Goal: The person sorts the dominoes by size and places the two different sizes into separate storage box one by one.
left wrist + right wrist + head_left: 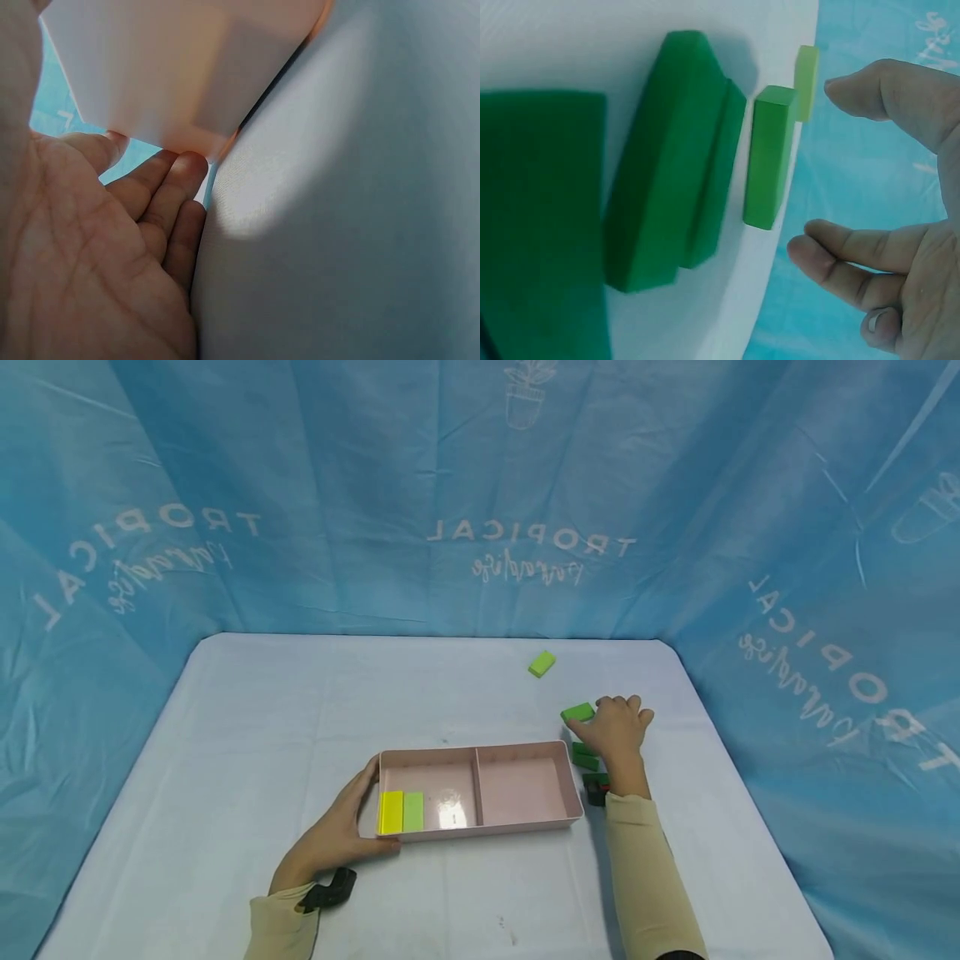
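Nearest the person, the left hand [341,835] rests flat against the left end of a pink tray [525,746], fingers straight along its wall. The left wrist view shows what the head view cannot: the fingertips [184,172] touch the tray's bottom corner [187,82] where it meets the white table [360,225]. The tray has two compartments; in the left one lie a yellow block [390,812] and a light green block [413,811], side by side and touching.

Past the tray's right end, the right hand [617,727] hovers over a green block [577,712], fingers spread and relaxed, clamped on nothing. From the head view contact seems possible, but the right wrist view shows the fingers [847,247] just apart from the block [771,156], with darker green blocks [671,157] beside it (partly hidden under the wrist from above).

Farthest back, a lime block [542,663] lies alone.
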A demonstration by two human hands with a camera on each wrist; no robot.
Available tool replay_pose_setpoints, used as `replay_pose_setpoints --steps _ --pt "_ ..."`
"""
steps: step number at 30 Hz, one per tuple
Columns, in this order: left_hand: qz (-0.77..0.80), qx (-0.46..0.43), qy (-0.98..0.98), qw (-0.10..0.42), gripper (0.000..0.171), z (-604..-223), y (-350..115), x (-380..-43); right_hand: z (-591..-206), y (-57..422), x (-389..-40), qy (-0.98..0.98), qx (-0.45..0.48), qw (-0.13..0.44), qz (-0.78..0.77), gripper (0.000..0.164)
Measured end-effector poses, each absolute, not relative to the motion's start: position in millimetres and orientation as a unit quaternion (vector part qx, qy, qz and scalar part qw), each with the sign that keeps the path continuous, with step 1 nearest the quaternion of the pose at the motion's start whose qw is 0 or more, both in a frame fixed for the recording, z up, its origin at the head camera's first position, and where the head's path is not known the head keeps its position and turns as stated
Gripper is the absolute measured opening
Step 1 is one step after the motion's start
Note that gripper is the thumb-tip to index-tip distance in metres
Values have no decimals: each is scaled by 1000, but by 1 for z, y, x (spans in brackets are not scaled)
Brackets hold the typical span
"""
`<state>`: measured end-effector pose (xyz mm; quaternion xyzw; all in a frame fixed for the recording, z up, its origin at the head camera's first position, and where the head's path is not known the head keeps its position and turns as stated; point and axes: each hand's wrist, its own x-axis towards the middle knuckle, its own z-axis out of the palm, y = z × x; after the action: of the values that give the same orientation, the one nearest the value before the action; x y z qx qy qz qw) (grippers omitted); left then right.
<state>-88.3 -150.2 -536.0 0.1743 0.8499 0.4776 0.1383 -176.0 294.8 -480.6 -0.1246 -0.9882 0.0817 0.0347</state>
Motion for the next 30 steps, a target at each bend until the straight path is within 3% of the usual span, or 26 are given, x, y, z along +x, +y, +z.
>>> replay_pose_setpoints --steps 30 --pt "471 179 854 129 134 -536 -150 -87 -499 291 -184 -987 -137 9 86 67"
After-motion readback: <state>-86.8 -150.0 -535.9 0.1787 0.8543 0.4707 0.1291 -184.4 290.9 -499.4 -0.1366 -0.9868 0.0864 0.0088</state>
